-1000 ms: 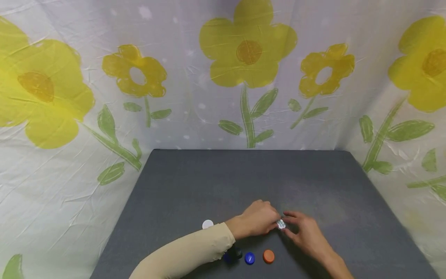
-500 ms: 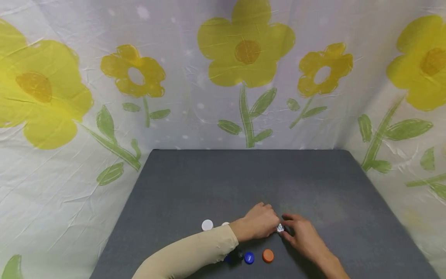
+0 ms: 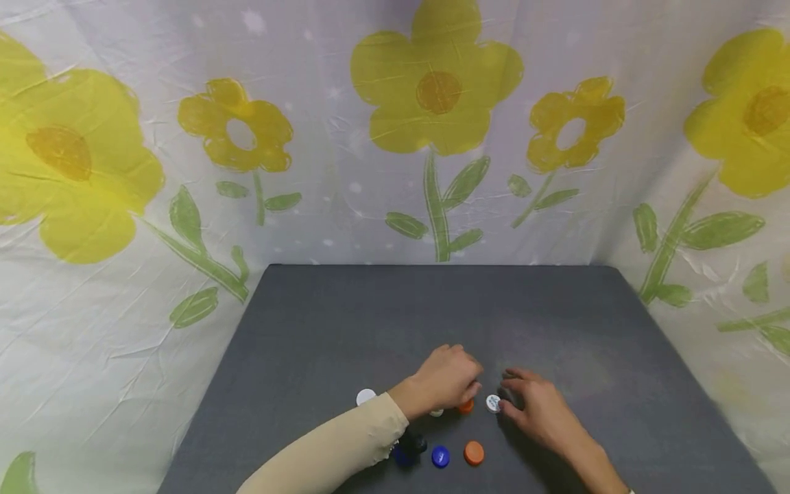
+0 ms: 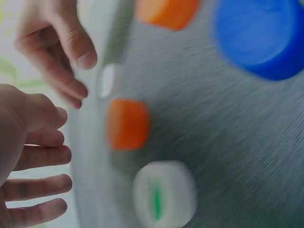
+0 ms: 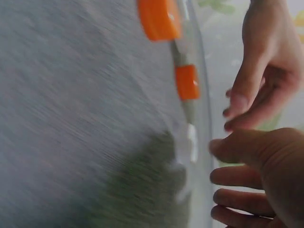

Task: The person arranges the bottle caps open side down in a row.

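A white bottle cap (image 3: pixel 492 403) with dark print lies on the dark table, just left of my right hand (image 3: pixel 543 413). In the right wrist view, that hand's thumb and fingers (image 5: pixel 240 204) are loosely bent with nothing between them, and the white cap stands close to the thumb. My left hand (image 3: pixel 443 379) hovers over an orange bottle cap (image 3: pixel 466 406), partly covering it in the head view. Its fingers (image 4: pixel 47 154) look relaxed and hold nothing in the left wrist view. Another white cap with a green mark (image 4: pixel 164 194) sits near the orange cap.
Nearer the front are a second orange cap (image 3: pixel 474 453) and a blue cap (image 3: pixel 441 457). A dark blue cap and a black object (image 3: pixel 420 443) lie beside my left sleeve (image 3: pixel 333 446). A plain white cap (image 3: pixel 365 396) is partly behind the sleeve. A flowered curtain (image 3: pixel 345 206) borders the table.
Earlier both hands were together at the printed white cap. Now my left hand has drawn away to the left, my right fingers have spread, and the cap lies uncovered on the table.
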Demonstrator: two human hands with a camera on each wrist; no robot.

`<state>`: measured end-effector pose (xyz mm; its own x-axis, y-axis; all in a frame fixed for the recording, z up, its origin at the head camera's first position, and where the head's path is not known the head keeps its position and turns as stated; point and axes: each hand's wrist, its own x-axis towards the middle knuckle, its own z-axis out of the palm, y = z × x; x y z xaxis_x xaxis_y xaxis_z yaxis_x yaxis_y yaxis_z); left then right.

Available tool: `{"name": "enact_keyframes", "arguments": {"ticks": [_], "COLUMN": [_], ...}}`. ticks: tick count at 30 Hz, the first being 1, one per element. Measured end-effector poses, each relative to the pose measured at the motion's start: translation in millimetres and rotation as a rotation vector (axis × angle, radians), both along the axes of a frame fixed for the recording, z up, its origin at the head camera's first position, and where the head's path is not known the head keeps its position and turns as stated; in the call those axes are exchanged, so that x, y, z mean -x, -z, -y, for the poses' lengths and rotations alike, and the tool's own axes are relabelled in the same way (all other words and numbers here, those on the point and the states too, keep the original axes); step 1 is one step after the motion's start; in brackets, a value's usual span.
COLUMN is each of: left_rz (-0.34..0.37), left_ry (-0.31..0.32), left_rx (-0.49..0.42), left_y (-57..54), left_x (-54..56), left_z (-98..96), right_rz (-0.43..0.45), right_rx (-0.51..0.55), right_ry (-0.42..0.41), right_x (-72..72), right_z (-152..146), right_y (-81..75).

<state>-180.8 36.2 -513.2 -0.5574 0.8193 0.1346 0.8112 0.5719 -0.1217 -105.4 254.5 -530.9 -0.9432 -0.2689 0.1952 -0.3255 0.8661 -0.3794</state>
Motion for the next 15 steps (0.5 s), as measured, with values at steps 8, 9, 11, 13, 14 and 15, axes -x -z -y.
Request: {"name": "enact_keyframes", "arguments": {"ticks": [8, 9, 11, 13, 14, 15], "left_rz": [-0.017, -0.023, -0.039, -0.052, -0.059, -0.065], "left_ry": [-0.122, -0.141, -0.178, -0.212, -0.226, -0.241], "left_rx": [-0.150, -0.175, -0.222, -0.264, -0.285, -0.305], "left_y": [-38.4, -43.8, -53.9, -61.7, -64.7, -66.9], "left_x": [15.5, 16.6, 18.7, 20.5, 21.2, 22.2], "left_z": [46.5, 53.6, 68.5, 83.7, 91.2, 98.4], "right_rz": [-0.168, -0.191, -0.237, -0.284, -0.305, -0.324], "right_rx": [-0.043, -0.048, -0.052, -0.049, -0.044, -0.041], "right_ry": [-0.014, -0.013, -0.007, -0.002, -0.001, 0.000], "right_x": [18.2, 20.3, 24.4, 28.2, 29.8, 31.4], "right_z": [-11.0, -12.5, -15.8, -19.0, -20.4, -21.7], "right_y": [-27.5, -31.6, -38.8, -44.3, -46.4, -48.1]}}
